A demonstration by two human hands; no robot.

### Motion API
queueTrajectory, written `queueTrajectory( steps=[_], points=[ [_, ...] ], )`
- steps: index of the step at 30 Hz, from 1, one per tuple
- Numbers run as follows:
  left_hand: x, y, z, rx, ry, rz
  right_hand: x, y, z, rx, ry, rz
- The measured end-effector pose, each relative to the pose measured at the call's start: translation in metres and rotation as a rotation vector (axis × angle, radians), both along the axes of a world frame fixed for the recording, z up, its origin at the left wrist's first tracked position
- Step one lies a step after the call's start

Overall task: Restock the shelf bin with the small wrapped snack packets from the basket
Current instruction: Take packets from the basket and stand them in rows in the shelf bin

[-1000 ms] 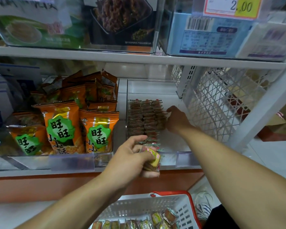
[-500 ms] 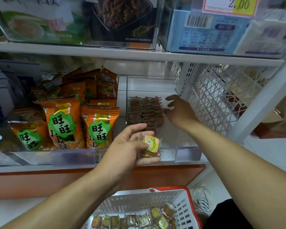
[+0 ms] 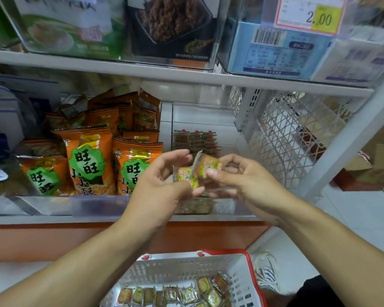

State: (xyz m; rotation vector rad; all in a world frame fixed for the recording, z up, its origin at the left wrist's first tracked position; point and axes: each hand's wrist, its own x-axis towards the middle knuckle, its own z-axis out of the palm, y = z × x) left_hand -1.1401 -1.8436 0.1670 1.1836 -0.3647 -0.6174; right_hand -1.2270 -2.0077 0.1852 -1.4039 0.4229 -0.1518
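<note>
We hold two snack packets point(image 3: 196, 173) before the shelf bin point(image 3: 203, 120): our left hand point(image 3: 159, 185) grips one, our right hand point(image 3: 244, 180) pinches the other. Below, the basket point(image 3: 182, 269) holds about a dozen; three orange bags point(image 3: 89, 160) front the left.

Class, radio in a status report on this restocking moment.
Left hand and right hand both pinching snack packets. Held before shelf bin. More in basket. Nothing blocking.

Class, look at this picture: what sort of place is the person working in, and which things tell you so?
Most likely a small shop: a price tag reading 2.00, shelved orange snack bags, and a shopping basket.
</note>
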Motion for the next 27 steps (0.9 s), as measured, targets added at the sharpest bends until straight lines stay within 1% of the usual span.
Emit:
queueTrajectory(
  steps=[4,6,8,13,15,18,20,21,22,23,24,25,26,27],
  points=[
    [0.001,0.000,0.003,-0.041,0.102,0.003,0.001,-0.014,0.006,0.073,-0.012,-0.084],
    [0.001,-0.001,0.004,-0.052,0.126,0.004,0.002,-0.016,0.005,0.035,0.012,-0.027],
    [0.001,-0.002,0.003,-0.062,0.141,0.008,0.002,-0.014,0.001,0.004,0.066,0.078],
    [-0.003,-0.001,-0.001,-0.025,0.066,-0.029,0.005,-0.006,-0.011,0.058,0.191,0.227],
    [-0.005,0.000,-0.003,0.004,0.001,-0.062,0.006,-0.003,-0.012,0.110,0.210,0.277],
    [-0.005,-0.002,-0.005,0.072,-0.152,-0.069,0.010,-0.007,-0.010,0.181,0.209,0.287],
    [-0.005,-0.002,-0.007,0.143,-0.288,-0.048,0.015,-0.018,-0.006,0.187,0.182,0.208],
    [-0.005,-0.001,-0.008,0.200,-0.381,-0.044,0.018,-0.026,-0.005,0.161,0.160,0.125],
    [-0.006,-0.001,-0.010,0.270,-0.477,-0.055,0.021,-0.036,-0.004,0.101,0.137,0.027],
    [-0.007,0.000,-0.013,0.349,-0.578,-0.078,0.025,-0.045,-0.005,-0.021,0.127,-0.068],
    [-0.008,0.001,-0.016,0.439,-0.705,-0.107,0.028,-0.055,-0.009,-0.240,0.154,-0.153],
    [-0.010,0.002,-0.019,0.528,-0.851,-0.135,0.031,-0.065,-0.015,-0.535,0.228,-0.205],
    [-0.012,0.002,-0.021,0.604,-0.993,-0.164,0.035,-0.074,-0.021,-0.807,0.317,-0.201],
    [-0.013,0.002,-0.025,0.654,-1.105,-0.200,0.038,-0.080,-0.028,-0.983,0.411,-0.163]
  ],
)
